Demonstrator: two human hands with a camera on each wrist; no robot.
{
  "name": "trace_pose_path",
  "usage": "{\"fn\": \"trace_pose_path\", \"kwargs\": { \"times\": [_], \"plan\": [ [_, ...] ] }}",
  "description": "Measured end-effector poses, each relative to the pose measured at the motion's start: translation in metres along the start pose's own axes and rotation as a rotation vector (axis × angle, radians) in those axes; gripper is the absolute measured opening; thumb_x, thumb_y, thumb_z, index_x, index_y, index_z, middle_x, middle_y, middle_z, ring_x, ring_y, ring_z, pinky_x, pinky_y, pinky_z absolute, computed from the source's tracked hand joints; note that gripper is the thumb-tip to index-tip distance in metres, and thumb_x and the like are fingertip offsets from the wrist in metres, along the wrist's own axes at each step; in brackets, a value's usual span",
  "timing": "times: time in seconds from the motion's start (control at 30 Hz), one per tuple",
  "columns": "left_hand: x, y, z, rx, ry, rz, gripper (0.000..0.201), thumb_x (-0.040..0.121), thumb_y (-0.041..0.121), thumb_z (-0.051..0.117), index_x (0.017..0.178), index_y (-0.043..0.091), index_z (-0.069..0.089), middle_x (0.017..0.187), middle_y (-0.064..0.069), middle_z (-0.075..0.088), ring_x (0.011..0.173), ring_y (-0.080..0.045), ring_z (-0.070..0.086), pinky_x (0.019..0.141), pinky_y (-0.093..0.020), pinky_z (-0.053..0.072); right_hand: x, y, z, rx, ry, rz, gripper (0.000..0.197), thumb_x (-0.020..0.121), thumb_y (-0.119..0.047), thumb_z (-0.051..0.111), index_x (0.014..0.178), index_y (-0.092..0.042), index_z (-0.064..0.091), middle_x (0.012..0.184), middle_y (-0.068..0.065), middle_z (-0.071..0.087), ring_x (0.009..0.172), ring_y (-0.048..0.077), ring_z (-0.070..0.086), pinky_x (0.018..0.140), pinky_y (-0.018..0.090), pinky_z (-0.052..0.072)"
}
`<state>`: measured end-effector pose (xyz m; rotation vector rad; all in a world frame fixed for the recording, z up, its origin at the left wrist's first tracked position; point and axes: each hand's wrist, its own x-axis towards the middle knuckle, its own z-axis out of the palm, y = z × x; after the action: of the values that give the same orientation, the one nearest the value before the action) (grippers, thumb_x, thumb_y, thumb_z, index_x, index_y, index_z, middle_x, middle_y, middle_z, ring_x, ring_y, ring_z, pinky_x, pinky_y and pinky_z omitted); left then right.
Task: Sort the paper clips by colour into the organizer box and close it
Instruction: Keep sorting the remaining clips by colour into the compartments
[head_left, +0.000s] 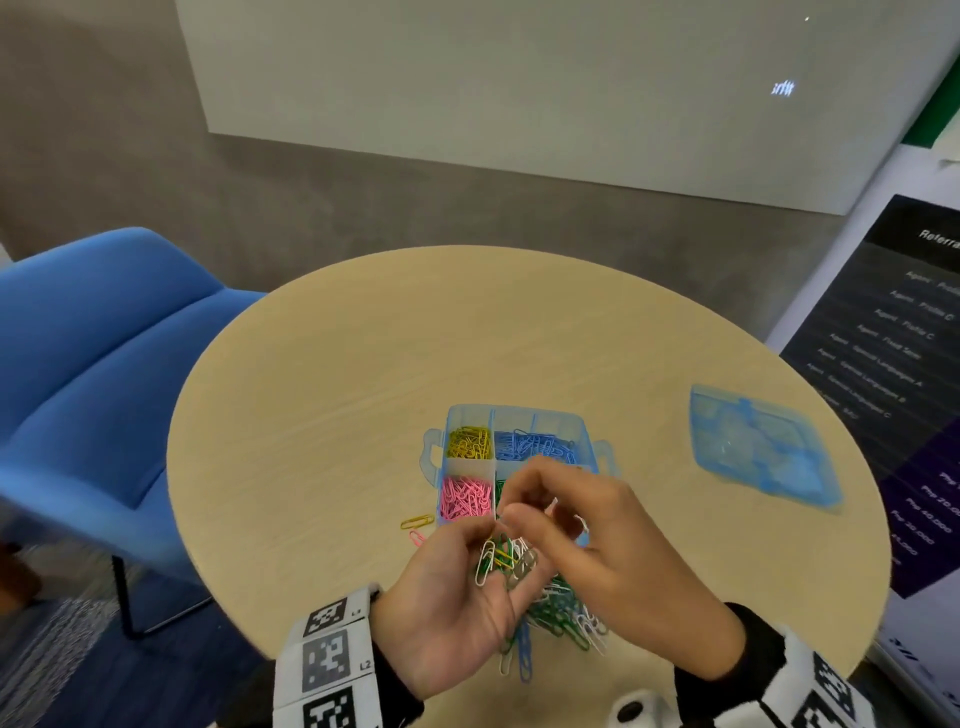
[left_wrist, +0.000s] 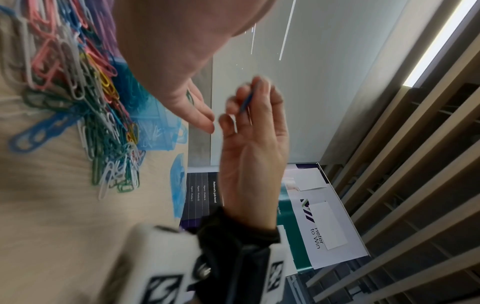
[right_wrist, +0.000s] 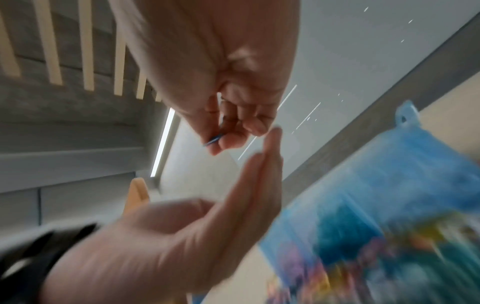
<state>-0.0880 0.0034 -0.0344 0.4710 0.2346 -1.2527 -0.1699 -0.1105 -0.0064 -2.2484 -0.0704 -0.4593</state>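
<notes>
The open blue organizer box (head_left: 519, 415) stands mid-table, with yellow (head_left: 470, 441), blue (head_left: 535, 444) and pink (head_left: 466, 499) clips in separate compartments; its near right part is hidden behind my hands. My left hand (head_left: 483, 551) lies palm up just in front of it, fingers fairly straight, carrying a small mixed bunch of clips (head_left: 501, 561). Just above that bunch, my right hand (head_left: 524, 512) pinches one blue paper clip (left_wrist: 245, 103) between thumb and fingertips; the clip also shows in the right wrist view (right_wrist: 211, 141). A mixed pile of clips (head_left: 563, 610) lies under my hands.
The box's blue lid (head_left: 763, 452) lies apart at the table's right side. A loose yellow clip (head_left: 417, 521) and a pink clip (head_left: 415, 538) lie left of the box. A blue chair (head_left: 104, 389) stands to the left, and a banner (head_left: 909, 364) to the right of the round table (head_left: 337, 389).
</notes>
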Motion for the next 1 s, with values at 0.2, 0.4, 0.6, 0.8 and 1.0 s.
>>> {"fn": "trace_pose_path", "kwargs": {
  "times": [0.2, 0.4, 0.6, 0.8, 1.0],
  "plan": [
    [0.002, 0.011, 0.000, 0.033, 0.026, -0.049, 0.044, 0.100, 0.013, 0.030, 0.116, -0.016, 0.059, 0.114, -0.029, 0.066, 0.096, -0.041, 0.068, 0.073, -0.052, 0.053, 0.043, 0.020, -0.039, -0.173, 0.286, 0.092, 0.005, 0.094, -0.017, 0.063, 0.091, -0.017, 0.067, 0.079, -0.007, 0.067, 0.074, 0.009, 0.063, 0.070, 0.031, 0.053],
    [0.000, 0.018, 0.000, 0.077, 0.008, 0.002, 0.044, 0.099, 0.016, 0.031, 0.115, -0.011, 0.062, 0.114, -0.025, 0.067, 0.101, -0.037, 0.067, 0.076, -0.048, 0.052, 0.042, 0.032, -0.036, -0.465, 0.094, 0.159, 0.009, 0.091, -0.034, 0.063, 0.095, -0.027, 0.069, 0.106, -0.015, 0.064, 0.100, 0.002, 0.057, 0.087, 0.024, 0.042],
    [0.001, 0.015, 0.002, 0.083, 0.023, 0.089, 0.039, 0.095, 0.010, 0.040, 0.094, -0.013, 0.072, 0.106, -0.028, 0.068, 0.101, -0.038, 0.068, 0.078, -0.054, 0.053, 0.012, 0.009, -0.006, -0.391, 0.031, 0.224, 0.022, 0.083, -0.048, 0.063, 0.072, -0.029, 0.065, 0.094, -0.019, 0.049, 0.097, -0.002, 0.050, 0.068, 0.015, 0.039],
    [0.004, 0.009, 0.000, 0.096, -0.003, 0.040, 0.041, 0.093, 0.008, 0.036, 0.100, -0.017, 0.068, 0.101, -0.029, 0.066, 0.108, -0.039, 0.058, 0.080, -0.051, 0.052, 0.010, 0.011, 0.006, -0.330, -0.058, 0.368, 0.016, 0.077, -0.035, 0.074, 0.072, -0.024, 0.064, 0.099, -0.018, 0.045, 0.101, -0.010, 0.044, 0.076, 0.007, 0.040],
    [0.000, 0.010, 0.003, 0.001, -0.065, 0.028, 0.043, 0.091, 0.008, 0.035, 0.112, -0.022, 0.060, 0.115, -0.034, 0.063, 0.115, -0.038, 0.061, 0.084, -0.055, 0.049, 0.018, 0.009, 0.002, -0.097, 0.005, 0.402, 0.012, 0.075, -0.025, 0.081, 0.070, -0.020, 0.071, 0.096, -0.007, 0.053, 0.083, -0.004, 0.059, 0.069, 0.008, 0.044]
  ]
}}
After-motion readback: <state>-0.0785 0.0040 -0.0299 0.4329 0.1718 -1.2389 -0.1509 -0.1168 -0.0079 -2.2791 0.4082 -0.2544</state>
